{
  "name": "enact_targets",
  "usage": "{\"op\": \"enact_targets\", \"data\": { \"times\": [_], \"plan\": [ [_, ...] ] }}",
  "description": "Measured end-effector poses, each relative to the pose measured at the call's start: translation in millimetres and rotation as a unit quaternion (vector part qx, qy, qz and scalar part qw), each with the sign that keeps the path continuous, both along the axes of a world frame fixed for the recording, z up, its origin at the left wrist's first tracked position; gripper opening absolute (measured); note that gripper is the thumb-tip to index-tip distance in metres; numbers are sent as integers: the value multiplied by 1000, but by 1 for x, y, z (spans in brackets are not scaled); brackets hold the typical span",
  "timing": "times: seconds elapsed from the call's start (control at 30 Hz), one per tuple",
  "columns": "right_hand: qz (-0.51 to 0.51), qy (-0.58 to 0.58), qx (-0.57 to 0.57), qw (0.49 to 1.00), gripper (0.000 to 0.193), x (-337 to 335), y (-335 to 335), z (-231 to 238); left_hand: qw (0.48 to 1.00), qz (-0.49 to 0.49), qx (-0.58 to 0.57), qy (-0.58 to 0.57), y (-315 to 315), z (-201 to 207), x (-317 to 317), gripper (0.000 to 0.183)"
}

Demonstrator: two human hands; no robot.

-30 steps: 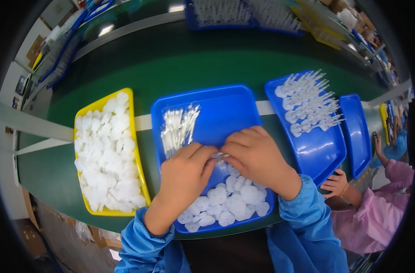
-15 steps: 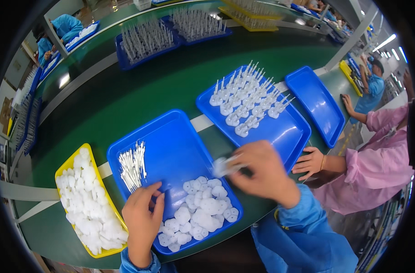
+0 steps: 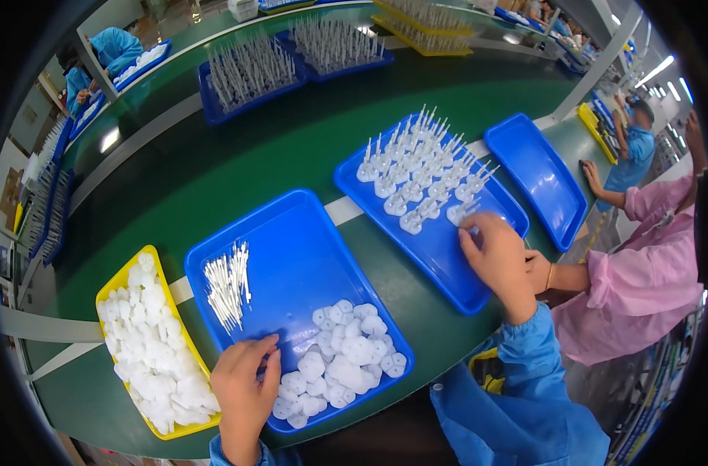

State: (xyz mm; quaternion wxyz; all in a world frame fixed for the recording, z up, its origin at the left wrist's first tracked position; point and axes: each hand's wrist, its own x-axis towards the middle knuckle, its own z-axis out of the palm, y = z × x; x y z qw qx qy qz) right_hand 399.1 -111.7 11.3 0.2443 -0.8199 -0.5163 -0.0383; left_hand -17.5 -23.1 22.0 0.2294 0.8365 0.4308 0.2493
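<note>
My right hand [image 3: 500,260] is over the right blue tray [image 3: 478,268], its fingertips closed on a white lobed disc with thin rods [image 3: 463,211]. That piece touches the tray floor, near rows of similar disc-and-rod pieces [image 3: 416,175] with their rods pointing up. My left hand [image 3: 245,388] rests at the front left edge of the nearer blue tray [image 3: 292,256]. Its fingers are loosely bent, thumb and forefinger slightly apart, with nothing visible between them. This tray holds a bundle of thin white rods [image 3: 228,287] and a heap of loose white lobed discs [image 3: 342,361].
A yellow tray [image 3: 171,311] heaped with white pieces [image 3: 140,334] stands at left. Another blue tray [image 3: 536,179] lies at right, beside a person in a pink sleeve [image 3: 626,287] whose hand is near mine. Filled blue trays [image 3: 253,101] stand at the back on the green table.
My right hand has moved right and away from me, carrying the white disc with rods from beside the near tray into the right blue tray. My left hand has barely moved.
</note>
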Motion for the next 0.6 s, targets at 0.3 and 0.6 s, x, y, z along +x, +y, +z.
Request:
{"op": "enact_targets", "data": {
  "times": [0.3,0.6],
  "plan": [
    [21,-66,2,998,16,-23,8,7,985,-143,11,93,-15,6,-26,52],
    [407,-70,57,909,10,-147,83,40,990,-78,111,43,-17,-14,-31,37]
  ]
}}
